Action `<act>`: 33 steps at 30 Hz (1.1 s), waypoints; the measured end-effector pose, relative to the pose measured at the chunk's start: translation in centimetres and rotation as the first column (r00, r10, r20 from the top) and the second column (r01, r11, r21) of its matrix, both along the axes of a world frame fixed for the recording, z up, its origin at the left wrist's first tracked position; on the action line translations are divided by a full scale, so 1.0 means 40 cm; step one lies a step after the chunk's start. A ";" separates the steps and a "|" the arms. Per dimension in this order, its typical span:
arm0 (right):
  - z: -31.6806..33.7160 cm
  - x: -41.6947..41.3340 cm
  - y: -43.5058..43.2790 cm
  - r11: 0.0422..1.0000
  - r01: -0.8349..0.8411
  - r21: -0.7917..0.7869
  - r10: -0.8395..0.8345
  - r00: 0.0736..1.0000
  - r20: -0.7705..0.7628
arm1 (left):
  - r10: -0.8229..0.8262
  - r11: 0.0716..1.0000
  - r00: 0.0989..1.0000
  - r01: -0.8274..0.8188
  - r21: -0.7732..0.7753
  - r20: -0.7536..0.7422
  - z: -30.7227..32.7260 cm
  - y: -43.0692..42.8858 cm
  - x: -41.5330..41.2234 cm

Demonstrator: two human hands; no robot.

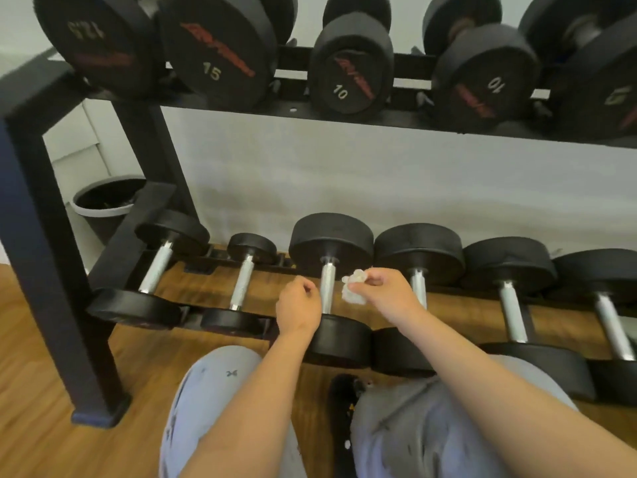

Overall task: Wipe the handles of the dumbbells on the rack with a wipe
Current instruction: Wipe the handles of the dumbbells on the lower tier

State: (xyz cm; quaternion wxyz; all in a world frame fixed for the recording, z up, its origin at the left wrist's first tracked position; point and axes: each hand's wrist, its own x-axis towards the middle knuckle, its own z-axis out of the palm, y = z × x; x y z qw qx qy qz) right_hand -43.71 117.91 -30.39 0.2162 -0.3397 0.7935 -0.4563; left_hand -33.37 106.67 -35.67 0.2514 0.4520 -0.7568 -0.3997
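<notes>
The right hand (379,291) pinches a crumpled white wipe (353,288) just right of the third dumbbell's handle (327,288) on the lower rack (51,236). The left hand (298,305) sits curled and empty just left of it. I'd wrap the soft wipe round that bright metal bar and stroke its full length between the matte black round ends.
</notes>
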 end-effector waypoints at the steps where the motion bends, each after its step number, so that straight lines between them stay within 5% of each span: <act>1: -0.001 -0.009 -0.001 0.999 0.037 0.005 -0.037 0.999 -0.002 | -0.008 1.000 1.000 0.008 -0.021 0.016 -0.001 -0.007 -0.004; 10: -0.037 -0.086 -0.088 0.940 0.223 -0.257 -0.252 0.963 -0.089 | -0.061 0.997 0.992 0.065 -0.029 0.111 -0.026 -0.033 -0.040; 13: -0.054 -0.140 -0.154 0.924 0.167 -0.343 -0.260 0.934 -0.245 | 0.096 0.995 0.978 -0.094 -0.019 0.185 -0.053 -0.013 -0.037; 18: -0.038 -0.234 -0.269 0.979 -0.009 -0.204 -0.089 0.880 -0.466 | 0.215 0.974 0.955 -0.225 0.029 0.206 -0.039 -0.004 -0.059; 26: -0.041 -0.230 -0.291 0.956 -0.293 0.002 0.207 0.672 -0.711 | 0.355 0.932 0.919 -0.362 0.008 0.171 -0.023 0.018 -0.087; 33: -0.064 -0.253 -0.196 0.992 -0.123 0.003 0.093 0.737 -0.669 | 0.303 0.953 0.940 -0.302 -0.031 0.154 -0.045 0.071 -0.059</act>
